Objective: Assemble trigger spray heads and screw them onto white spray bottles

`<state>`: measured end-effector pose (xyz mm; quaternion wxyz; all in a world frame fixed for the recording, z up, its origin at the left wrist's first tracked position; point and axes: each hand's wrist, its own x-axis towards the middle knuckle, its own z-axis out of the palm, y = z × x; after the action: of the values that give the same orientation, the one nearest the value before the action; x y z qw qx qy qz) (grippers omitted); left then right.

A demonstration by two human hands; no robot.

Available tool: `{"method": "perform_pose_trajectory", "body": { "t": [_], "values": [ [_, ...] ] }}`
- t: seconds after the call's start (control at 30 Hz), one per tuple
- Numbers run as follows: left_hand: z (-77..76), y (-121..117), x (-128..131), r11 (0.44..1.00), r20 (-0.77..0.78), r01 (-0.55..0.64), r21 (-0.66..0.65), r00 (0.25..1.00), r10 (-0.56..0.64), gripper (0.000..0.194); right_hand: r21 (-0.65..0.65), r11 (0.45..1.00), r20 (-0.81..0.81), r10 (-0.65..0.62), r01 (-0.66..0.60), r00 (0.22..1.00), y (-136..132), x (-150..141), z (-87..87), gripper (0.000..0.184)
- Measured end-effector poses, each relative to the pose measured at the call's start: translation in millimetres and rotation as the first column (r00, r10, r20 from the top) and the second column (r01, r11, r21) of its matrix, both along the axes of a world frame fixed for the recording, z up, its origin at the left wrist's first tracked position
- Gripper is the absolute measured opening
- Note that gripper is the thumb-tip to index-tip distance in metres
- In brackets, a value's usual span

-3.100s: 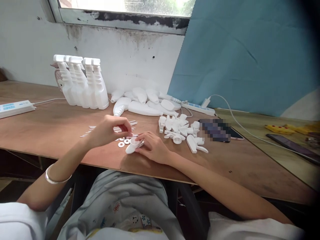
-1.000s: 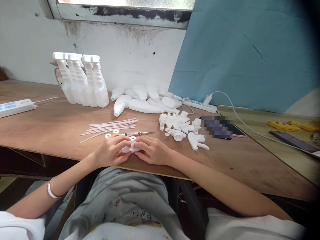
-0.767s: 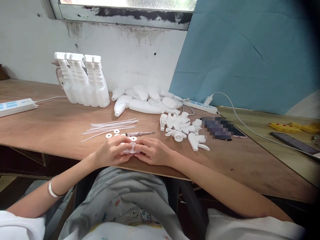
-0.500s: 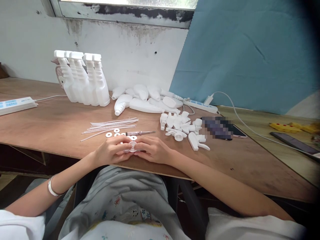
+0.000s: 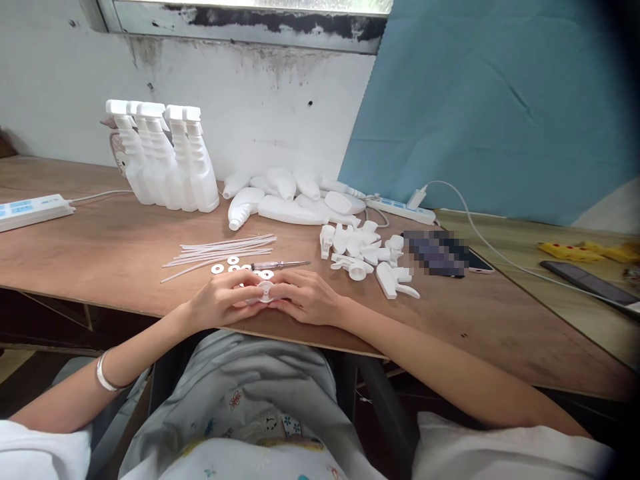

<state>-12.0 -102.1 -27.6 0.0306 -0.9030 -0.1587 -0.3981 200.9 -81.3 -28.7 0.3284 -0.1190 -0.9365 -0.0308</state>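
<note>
Between my two hands at the table's front edge is a white plastic spray head, its round collar facing up toward me. My left hand grips it from the left, fingers and thumb closed on it. From the right, the fingers of my right hand pinch the same piece; the fingers hide most of it. Just beyond lie several white ring washers, a small screwdriver with a clear handle, and a bundle of thin white tubes.
Several white spray heads lie to the right, beside phones. Empty white bottles are piled at the back; assembled spray bottles stand at the back left. Power strips and a white cable lie on the table.
Both hands stay in place around the spray head, with only a slight shift of the fingers and the piece. The rest of the table looks unchanged.
</note>
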Motion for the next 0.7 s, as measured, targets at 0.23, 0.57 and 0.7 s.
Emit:
{"method": "perform_pose_trajectory", "body": {
  "t": [0.23,0.57,0.7],
  "values": [
    [0.2,0.7,0.2,1.000,-0.014,-0.015,0.026,1.000,0.015,0.005,0.021,1.000,0.018,-0.016,0.016,1.000,-4.2,-1.6,2.5,0.009],
    [0.1,4.6,-0.9,0.983,-0.120,-0.066,0.174,0.989,0.088,0.006,0.128,0.992,0.036,0.007,-0.011,0.999,3.4,-1.2,1.5,0.013],
    [2.6,-0.3,1.3,0.992,-0.018,-0.067,0.107,0.997,0.069,0.007,0.136,0.990,-0.041,-0.013,0.018,0.999,4.3,-1.7,-0.1,0.016]
  ]
}}
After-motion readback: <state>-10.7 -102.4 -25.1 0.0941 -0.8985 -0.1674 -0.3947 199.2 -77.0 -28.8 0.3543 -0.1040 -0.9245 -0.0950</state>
